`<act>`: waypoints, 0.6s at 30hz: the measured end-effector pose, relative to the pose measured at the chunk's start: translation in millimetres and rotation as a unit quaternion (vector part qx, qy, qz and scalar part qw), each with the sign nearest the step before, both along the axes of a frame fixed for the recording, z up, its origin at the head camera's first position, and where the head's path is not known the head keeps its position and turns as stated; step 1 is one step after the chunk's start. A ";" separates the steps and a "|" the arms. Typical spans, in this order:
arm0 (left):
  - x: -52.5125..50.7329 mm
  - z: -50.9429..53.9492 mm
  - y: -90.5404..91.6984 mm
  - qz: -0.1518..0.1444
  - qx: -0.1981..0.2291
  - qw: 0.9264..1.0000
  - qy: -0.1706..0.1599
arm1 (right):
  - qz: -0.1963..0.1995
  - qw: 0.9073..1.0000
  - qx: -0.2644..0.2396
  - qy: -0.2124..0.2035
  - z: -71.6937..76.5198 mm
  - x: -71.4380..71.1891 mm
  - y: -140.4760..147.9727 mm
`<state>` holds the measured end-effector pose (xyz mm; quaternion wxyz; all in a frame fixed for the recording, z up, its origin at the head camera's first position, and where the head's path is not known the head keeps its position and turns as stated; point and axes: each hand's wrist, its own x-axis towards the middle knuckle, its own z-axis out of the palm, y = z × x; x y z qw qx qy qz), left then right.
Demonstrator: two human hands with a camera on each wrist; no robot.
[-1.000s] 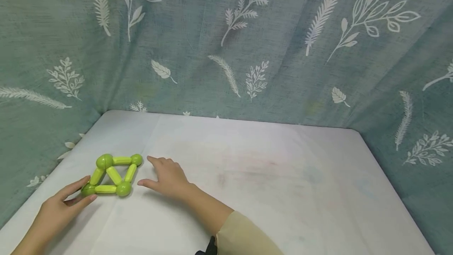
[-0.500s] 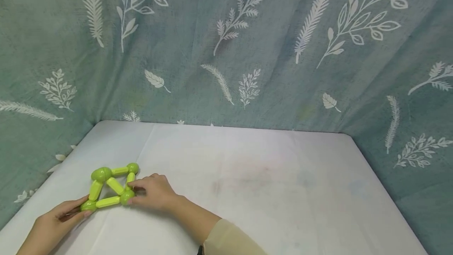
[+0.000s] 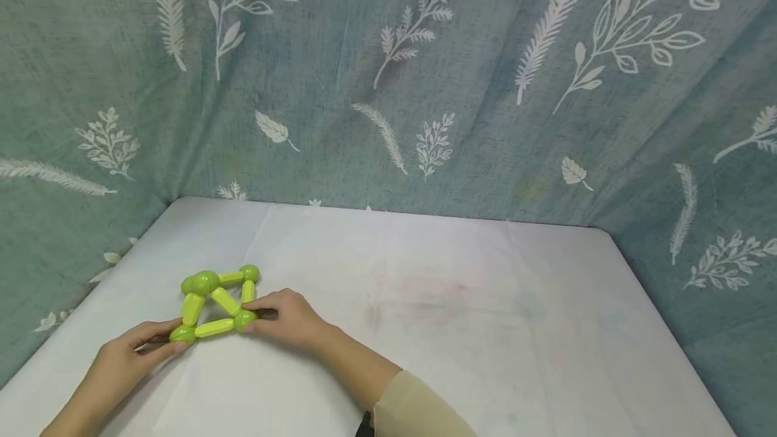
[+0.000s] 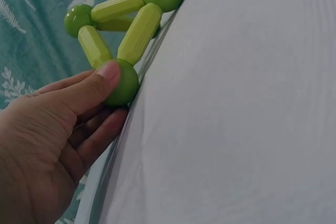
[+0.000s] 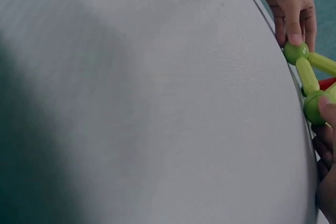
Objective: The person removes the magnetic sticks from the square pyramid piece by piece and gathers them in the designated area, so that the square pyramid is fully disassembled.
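Note:
In the head view, a frame of yellow-green rods (image 3: 214, 328) and green balls is at the table's left side. My left hand (image 3: 118, 366) pinches its near-left ball (image 3: 182, 334) between thumb and fingers. The near-right ball (image 3: 245, 320) is pinched by my right hand (image 3: 291, 321). Behind, a ball (image 3: 206, 281) appears raised, with another partly hidden beside it. The left wrist view shows my left thumb on the ball (image 4: 124, 83). A red rod (image 5: 326, 83) shows among the green parts in the right wrist view.
The white tabletop (image 3: 437, 329) extends to the right of the hands. Green leaf-patterned cloth (image 3: 340, 86) hangs behind the table and at both sides. The table's left edge runs close to the left hand.
My right hand has moved in and taken hold of the near-right ball. The frame has tipped, its far-left ball rising, and shifted slightly right; another ball now shows behind that one.

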<state>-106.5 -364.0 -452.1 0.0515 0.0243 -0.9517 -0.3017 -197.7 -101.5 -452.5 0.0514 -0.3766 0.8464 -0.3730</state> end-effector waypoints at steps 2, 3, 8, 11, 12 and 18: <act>-0.5 1.9 3.9 -0.008 0.007 1.000 0.013 | 0.002 1.000 -0.008 0.000 -1.1 -0.6 3.2; -0.4 2.2 5.9 -0.010 0.016 1.000 0.013 | 0.002 1.000 -0.009 -0.001 -1.9 -0.6 5.2; -2.4 0.1 21.2 -0.028 0.048 0.998 0.026 | 0.009 1.000 -0.011 0.003 -3.6 -1.6 21.9; -1.1 -0.8 28.1 -0.038 0.049 0.997 0.043 | 0.013 1.000 -0.021 0.009 -4.8 -0.5 29.9; -0.2 -0.8 29.8 -0.040 0.049 0.997 0.048 | 0.014 1.000 -0.025 0.010 -5.3 0.2 31.9; 2.6 1.1 42.2 -0.049 0.048 0.996 0.056 | -0.007 0.999 -0.051 0.008 -7.6 7.6 42.4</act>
